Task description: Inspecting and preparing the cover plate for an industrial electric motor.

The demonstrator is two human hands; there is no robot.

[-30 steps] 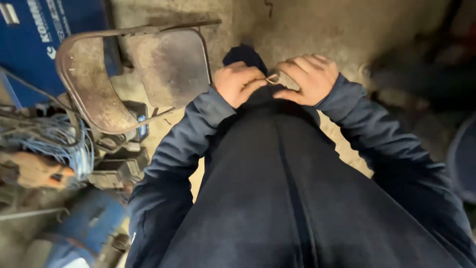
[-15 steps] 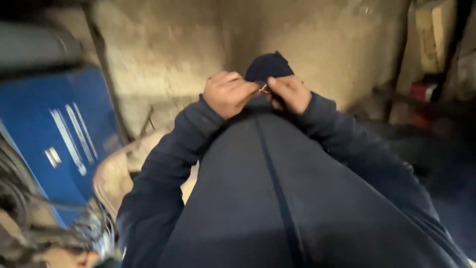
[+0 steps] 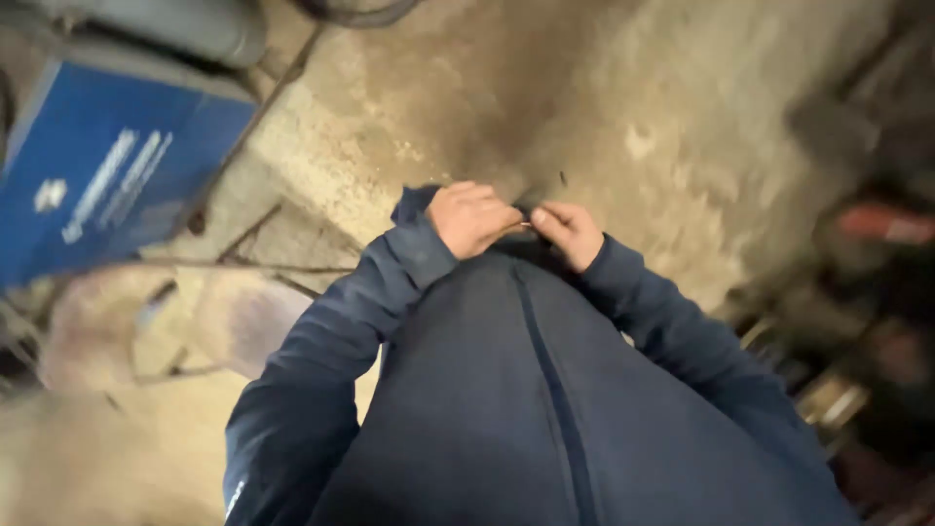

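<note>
In the head view, two hands are seen close together at the hem of one dark blue jacket (image 3: pixel 506 390): the left hand (image 3: pixel 472 217) is curled into a fist and the right hand (image 3: pixel 570 232) is pinched, with one small thin metal piece (image 3: pixel 523 225) clamped between them. One blue box (image 3: pixel 107 170) is seen at the left on the concrete floor (image 3: pixel 623 107), well apart from the hands.

2 hands (image 3: pixel 516 226), 1 blue machine case (image 3: pixel 107 175), 1 navy jacket (image 3: pixel 506 390).
</note>
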